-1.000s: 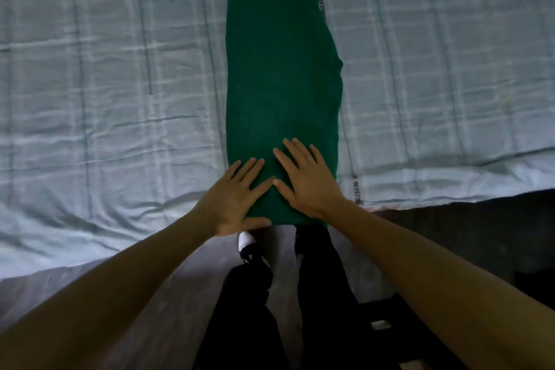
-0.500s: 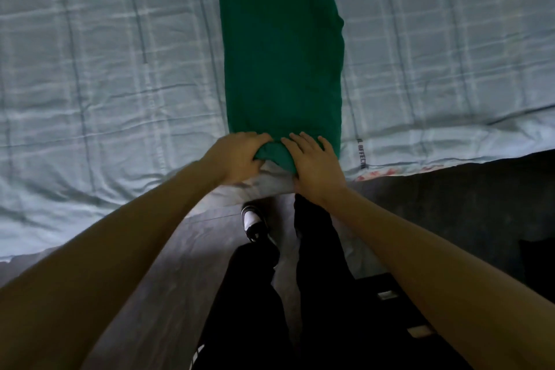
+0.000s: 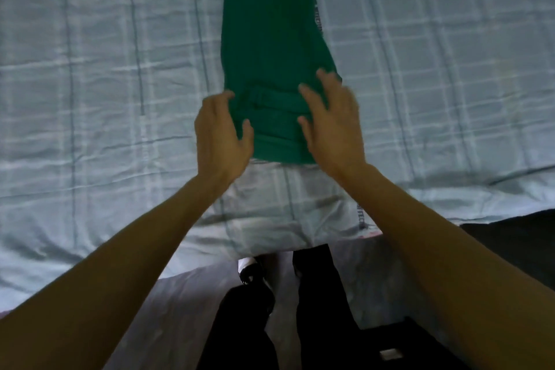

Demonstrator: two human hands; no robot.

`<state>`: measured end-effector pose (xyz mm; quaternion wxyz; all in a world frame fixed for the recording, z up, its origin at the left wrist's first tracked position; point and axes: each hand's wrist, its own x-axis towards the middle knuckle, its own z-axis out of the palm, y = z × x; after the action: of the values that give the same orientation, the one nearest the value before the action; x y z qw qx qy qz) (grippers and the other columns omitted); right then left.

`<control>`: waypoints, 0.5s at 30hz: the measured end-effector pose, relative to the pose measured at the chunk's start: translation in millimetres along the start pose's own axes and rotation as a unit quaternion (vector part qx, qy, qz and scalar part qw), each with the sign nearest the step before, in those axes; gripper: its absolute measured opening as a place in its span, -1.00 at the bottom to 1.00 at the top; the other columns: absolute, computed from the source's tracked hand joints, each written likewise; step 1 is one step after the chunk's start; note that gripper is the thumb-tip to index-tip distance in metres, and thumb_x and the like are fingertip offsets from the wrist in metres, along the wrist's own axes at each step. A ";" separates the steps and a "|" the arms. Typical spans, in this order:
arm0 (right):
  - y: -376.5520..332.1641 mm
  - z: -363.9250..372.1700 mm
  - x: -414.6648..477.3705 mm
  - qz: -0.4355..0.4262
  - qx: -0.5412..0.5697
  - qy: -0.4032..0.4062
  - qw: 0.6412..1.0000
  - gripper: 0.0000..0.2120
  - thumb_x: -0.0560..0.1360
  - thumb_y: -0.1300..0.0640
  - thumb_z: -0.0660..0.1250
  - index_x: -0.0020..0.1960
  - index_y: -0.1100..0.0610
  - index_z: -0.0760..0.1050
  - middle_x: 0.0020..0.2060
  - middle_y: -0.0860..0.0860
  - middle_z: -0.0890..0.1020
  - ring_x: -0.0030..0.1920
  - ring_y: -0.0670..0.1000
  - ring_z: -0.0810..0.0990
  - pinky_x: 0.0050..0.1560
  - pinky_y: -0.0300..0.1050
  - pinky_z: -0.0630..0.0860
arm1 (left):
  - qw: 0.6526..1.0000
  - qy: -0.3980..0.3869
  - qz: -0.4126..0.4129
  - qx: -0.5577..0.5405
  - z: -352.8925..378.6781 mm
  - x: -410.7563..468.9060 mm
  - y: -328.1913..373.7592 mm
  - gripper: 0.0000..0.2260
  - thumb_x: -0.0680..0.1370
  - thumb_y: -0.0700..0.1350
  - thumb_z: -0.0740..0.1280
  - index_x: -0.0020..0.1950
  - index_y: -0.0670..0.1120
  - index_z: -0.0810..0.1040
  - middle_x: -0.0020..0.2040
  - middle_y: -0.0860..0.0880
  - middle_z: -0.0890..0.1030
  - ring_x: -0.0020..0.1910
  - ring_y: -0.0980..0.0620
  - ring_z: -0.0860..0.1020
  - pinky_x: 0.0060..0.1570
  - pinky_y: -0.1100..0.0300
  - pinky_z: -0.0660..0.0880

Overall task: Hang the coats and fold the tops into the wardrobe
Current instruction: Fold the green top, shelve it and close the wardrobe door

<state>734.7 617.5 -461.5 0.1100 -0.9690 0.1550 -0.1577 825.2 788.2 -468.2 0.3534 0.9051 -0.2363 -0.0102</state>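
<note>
A green top (image 3: 270, 48), folded into a long narrow strip, lies on the bed and runs away from me. Its near end is doubled over onto itself in a thick fold (image 3: 276, 135). My left hand (image 3: 220, 135) grips the left side of that fold, with the thumb on top and the fingers curled round the edge. At the fold's right side is my right hand (image 3: 333, 126), blurred, its fingers spread and touching the fabric. No wardrobe or coats are in view.
The bed has a pale blue checked sheet (image 3: 105, 84), wrinkled, and its near edge (image 3: 270, 237) is just in front of my legs. Below it I see my dark trousers, a black-and-white shoe (image 3: 249, 270) and a dark object (image 3: 510, 243) on the floor at the right.
Both hands lay flat on the top's near end, then took hold of it. They have since carried it forward, so it is folded over away from the bed's edge.
</note>
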 end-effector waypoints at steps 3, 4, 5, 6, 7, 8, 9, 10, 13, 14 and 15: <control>10.4 31.0 -34.5 -0.076 0.013 -0.111 0.991 -0.51 0.49 -0.04 0.25 0.32 0.22 0.43 0.32 0.26 0.44 0.35 0.27 0.37 0.35 0.23 0.27 | 0.980 -0.101 0.146 0.089 19.7 -23.5 -16.5 -0.54 0.43 -0.17 0.32 0.31 -0.23 0.36 0.23 -0.27 0.45 0.21 -0.21 0.40 0.22 -0.09 0.34; 13.5 38.6 -45.6 -0.081 0.002 -0.167 0.983 -0.42 0.47 -0.12 0.23 0.37 0.22 0.38 0.34 0.25 0.42 0.37 0.26 0.35 0.39 0.19 0.19 | 0.963 -0.156 0.179 0.129 26.6 -28.2 -23.0 -0.47 0.40 -0.14 0.33 0.35 -0.21 0.34 0.30 -0.27 0.41 0.29 -0.23 0.36 0.28 -0.16 0.29; 16.4 45.6 -54.0 -0.084 -0.010 -0.210 0.974 -0.34 0.45 -0.16 0.24 0.42 0.21 0.32 0.37 0.24 0.39 0.40 0.24 0.31 0.43 0.18 0.10 | 0.943 -0.206 0.196 0.172 33.4 -30.3 -29.3 -0.40 0.37 -0.11 0.33 0.39 -0.18 0.31 0.38 -0.26 0.35 0.37 -0.23 0.30 0.34 -0.21 0.22; 18.5 50.4 -58.3 -0.083 -0.021 -0.232 0.969 -0.30 0.44 -0.18 0.26 0.44 0.20 0.27 0.39 0.23 0.36 0.42 0.23 0.28 0.44 0.16 0.03 | 0.927 -0.241 0.199 0.206 39.0 -29.9 -34.1 -0.35 0.36 -0.08 0.34 0.44 -0.15 0.28 0.43 -0.25 0.30 0.42 -0.22 0.24 0.37 -0.22 0.16; 19.9 54.5 -58.9 -0.077 -0.025 -0.228 0.970 -0.29 0.43 -0.14 0.30 0.45 0.19 0.26 0.39 0.22 0.36 0.42 0.22 0.27 0.44 0.16 0.00 | 0.920 -0.256 0.194 0.224 43.5 -27.2 -36.9 -0.33 0.37 -0.07 0.35 0.46 -0.13 0.26 0.46 -0.24 0.27 0.44 -0.22 0.21 0.38 -0.22 0.13; 20.5 58.4 -56.5 -0.069 -0.021 -0.214 0.974 -0.32 0.41 -0.07 0.35 0.44 0.19 0.28 0.38 0.22 0.38 0.41 0.22 0.29 0.44 0.16 0.02 | 0.920 -0.256 0.187 0.233 47.3 -23.0 -38.9 -0.34 0.39 -0.08 0.37 0.47 -0.12 0.27 0.46 -0.24 0.27 0.44 -0.22 0.23 0.37 -0.22 0.13; 20.5 61.7 -52.7 -0.064 -0.013 -0.193 0.979 -0.35 0.39 0.04 0.40 0.42 0.19 0.33 0.36 0.21 0.41 0.39 0.22 0.33 0.43 0.16 0.06 | 0.921 -0.250 0.185 0.236 50.3 -18.2 -39.7 -0.35 0.39 -0.12 0.39 0.46 -0.13 0.30 0.44 -0.24 0.31 0.41 -0.24 0.28 0.35 -0.22 0.18; 20.5 64.1 -48.1 -0.059 -0.003 -0.173 0.983 -0.38 0.35 0.15 0.42 0.38 0.19 0.38 0.33 0.21 0.45 0.36 0.22 0.38 0.41 0.17 0.13 | 0.922 -0.242 0.188 0.236 52.3 -13.0 -39.6 -0.36 0.37 -0.16 0.42 0.43 -0.15 0.34 0.40 -0.26 0.37 0.37 -0.25 0.35 0.31 -0.21 0.26; 21.0 62.5 -31.5 -0.028 0.041 -0.147 0.988 -0.49 0.22 0.31 0.42 0.18 0.18 0.56 0.11 0.18 0.62 0.12 0.20 0.59 0.17 0.06 0.44 | 0.930 -0.239 0.188 0.205 52.2 1.7 -35.1 -0.47 0.28 -0.27 0.41 0.26 -0.21 0.50 0.19 -0.26 0.56 0.12 -0.26 0.54 0.08 -0.10 0.46; 20.6 56.5 -23.9 -0.008 0.055 -0.159 0.986 -0.54 0.22 0.31 0.41 0.12 0.15 0.59 0.00 0.15 0.66 0.00 0.18 0.63 0.04 -0.02 0.50 | 0.935 -0.247 0.175 0.186 47.4 7.1 -29.3 -0.54 0.29 -0.26 0.36 0.20 -0.20 0.54 0.09 -0.24 0.61 0.01 -0.24 0.57 -0.03 -0.01 0.47; 20.2 48.3 -14.5 0.021 0.068 -0.194 0.978 -0.60 0.25 0.28 0.39 0.08 0.12 0.60 -0.09 0.12 0.67 -0.10 0.17 0.64 -0.09 -0.10 0.50 | 0.938 -0.265 0.151 0.165 39.8 13.6 -20.5 -0.61 0.31 -0.22 0.29 0.13 -0.18 0.56 -0.02 -0.20 0.63 -0.09 -0.22 0.58 -0.15 0.07 0.44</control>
<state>732.6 611.5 -515.4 0.2071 -0.9679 0.1400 0.0258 838.5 770.1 -509.2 0.1215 0.8690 -0.4533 -0.1569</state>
